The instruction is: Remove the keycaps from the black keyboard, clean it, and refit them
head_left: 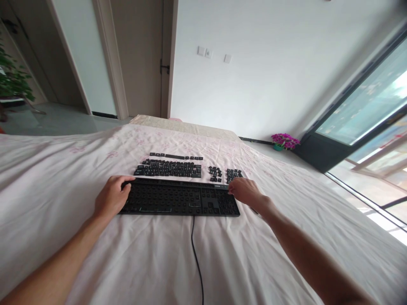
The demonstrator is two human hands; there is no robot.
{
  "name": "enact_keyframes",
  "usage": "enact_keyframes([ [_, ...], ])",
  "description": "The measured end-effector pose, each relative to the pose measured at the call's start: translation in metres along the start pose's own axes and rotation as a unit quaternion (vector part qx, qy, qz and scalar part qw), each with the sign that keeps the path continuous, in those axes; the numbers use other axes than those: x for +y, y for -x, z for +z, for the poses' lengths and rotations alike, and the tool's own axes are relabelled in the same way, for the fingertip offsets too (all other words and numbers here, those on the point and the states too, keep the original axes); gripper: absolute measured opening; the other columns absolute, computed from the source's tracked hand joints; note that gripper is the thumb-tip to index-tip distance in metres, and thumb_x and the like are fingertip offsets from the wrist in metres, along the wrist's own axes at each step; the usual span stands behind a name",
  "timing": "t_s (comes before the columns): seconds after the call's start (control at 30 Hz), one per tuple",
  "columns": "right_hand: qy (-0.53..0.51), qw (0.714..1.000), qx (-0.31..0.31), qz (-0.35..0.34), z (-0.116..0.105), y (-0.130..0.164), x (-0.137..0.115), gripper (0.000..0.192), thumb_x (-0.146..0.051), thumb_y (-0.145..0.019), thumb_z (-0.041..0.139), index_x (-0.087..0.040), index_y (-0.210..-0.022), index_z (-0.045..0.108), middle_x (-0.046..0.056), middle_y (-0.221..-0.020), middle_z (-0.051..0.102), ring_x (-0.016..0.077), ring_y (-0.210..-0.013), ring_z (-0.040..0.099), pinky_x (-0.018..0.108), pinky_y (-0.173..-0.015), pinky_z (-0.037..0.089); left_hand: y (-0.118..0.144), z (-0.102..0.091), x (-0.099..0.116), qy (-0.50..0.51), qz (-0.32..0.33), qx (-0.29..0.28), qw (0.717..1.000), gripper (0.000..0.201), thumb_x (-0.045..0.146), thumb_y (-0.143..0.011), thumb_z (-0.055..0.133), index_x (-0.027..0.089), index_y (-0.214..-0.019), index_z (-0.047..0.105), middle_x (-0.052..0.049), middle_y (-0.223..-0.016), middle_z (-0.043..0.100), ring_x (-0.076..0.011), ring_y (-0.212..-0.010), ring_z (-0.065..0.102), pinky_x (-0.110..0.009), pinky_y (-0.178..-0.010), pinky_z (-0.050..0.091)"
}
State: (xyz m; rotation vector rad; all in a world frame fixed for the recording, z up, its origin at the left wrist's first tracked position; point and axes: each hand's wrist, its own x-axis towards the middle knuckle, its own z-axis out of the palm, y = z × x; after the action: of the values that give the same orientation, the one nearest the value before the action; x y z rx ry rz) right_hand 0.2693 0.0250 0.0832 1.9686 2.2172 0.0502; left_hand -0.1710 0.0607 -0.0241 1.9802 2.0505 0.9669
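Floral cloth [143,262], my left hand [110,195] closed on black keyboard [178,198] at its 10 o'clock, my right hand [246,190] likewise at 2 o'clock, loose keycaps [173,168] at 12 o'clock

surface: wrinkled pale floral cloth [152,262] | on it: black keyboard [178,198], its cable [197,262], grouped loose keycaps [171,168]

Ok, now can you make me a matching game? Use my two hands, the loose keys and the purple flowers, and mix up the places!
Things:
1. Left hand
2. Right hand
3. Loose keys
4. Purple flowers

Places:
A. Grouped on the cloth, beyond the keyboard
B. At the keyboard's number-pad end
C. Down near the wall
D. At the keyboard end away from the number pad

Pairs: 1-D, 2-B, 3-A, 4-C
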Motion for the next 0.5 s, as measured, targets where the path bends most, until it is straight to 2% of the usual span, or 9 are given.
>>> enact_keyframes([
  [0.13, -0.072, 0.994, 0.067, -0.036, 0.002, -0.008, -0.012, 0.025, -0.033, -0.092, 0.049, -0.028, -0.098, 0.072, 0.002, -0.102, 0.069, 0.0175, -0.092, 0.063, 0.024, -0.073, 0.040, 0.000, 0.000, 0.000, 0.003, 0.004, 0.002, 1.000, 0.029, 0.030, -0.083, 0.044, 0.028, -0.104, 0.064, -0.003, -0.112, 0.060, -0.0230, -0.107, 0.058, -0.037, -0.097, 0.046],
  [0.23, -0.099, 0.990, 0.074, -0.061, 0.010, -0.015, -0.022, 0.026, -0.034, -0.093, 0.048, -0.028, -0.101, 0.071, 0.002, -0.103, 0.068, 0.0162, -0.093, 0.063, 0.023, -0.075, 0.040, 0.000, -0.001, 0.000, 0.007, 0.006, 0.005, 1.000, 0.029, 0.030, -0.083, 0.044, 0.028, -0.103, 0.064, -0.003, -0.112, 0.060, -0.0227, -0.106, 0.058, -0.037, -0.098, 0.046],
  [0.4, -0.015, 0.998, 0.066, 0.007, 0.013, -0.022, -0.012, 0.024, -0.020, -0.088, 0.050, -0.022, -0.091, 0.073, 0.007, -0.103, 0.066, 0.0197, -0.091, 0.063, 0.025, -0.072, 0.039, -0.001, 0.001, -0.002, 0.017, 0.018, 0.013, 1.000, 0.029, 0.030, -0.082, 0.044, 0.026, -0.102, 0.065, -0.003, -0.110, 0.062, -0.0226, -0.106, 0.058, -0.036, -0.098, 0.045],
  [0.5, -0.031, 0.996, 0.081, -0.009, 0.011, -0.026, -0.014, 0.026, -0.020, -0.088, 0.047, -0.024, -0.094, 0.072, 0.005, -0.105, 0.066, 0.0189, -0.088, 0.063, 0.025, -0.069, 0.039, -0.002, 0.002, -0.002, 0.023, 0.028, 0.013, 0.999, 0.029, 0.030, -0.082, 0.044, 0.026, -0.102, 0.065, -0.004, -0.109, 0.063, -0.0222, -0.105, 0.059, -0.036, -0.098, 0.045],
])
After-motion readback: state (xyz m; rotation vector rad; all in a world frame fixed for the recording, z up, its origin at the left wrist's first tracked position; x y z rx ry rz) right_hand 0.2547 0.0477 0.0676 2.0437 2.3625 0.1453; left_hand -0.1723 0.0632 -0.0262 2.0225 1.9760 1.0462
